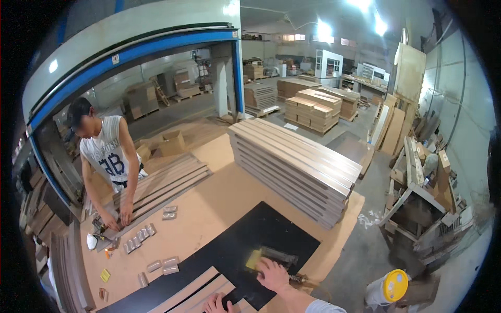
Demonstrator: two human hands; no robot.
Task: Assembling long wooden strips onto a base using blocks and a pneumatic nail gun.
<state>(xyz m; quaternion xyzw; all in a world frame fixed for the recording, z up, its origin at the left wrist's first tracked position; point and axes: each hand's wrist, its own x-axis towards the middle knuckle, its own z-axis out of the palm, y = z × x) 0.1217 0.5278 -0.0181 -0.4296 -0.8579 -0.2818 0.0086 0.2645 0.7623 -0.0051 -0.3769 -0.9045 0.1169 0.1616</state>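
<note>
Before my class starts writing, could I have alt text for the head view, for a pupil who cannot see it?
A person's right hand is at a yellow item on a black mat, the left hand on a striped panel. Across the workbench, a co-worker bends over another striped panel; a panel stack stands farther right.

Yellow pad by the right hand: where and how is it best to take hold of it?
Probably pinch the left edge of the yellow pad, coming from the left: that side is exposed, while the right hand reaches over from the right.
</note>
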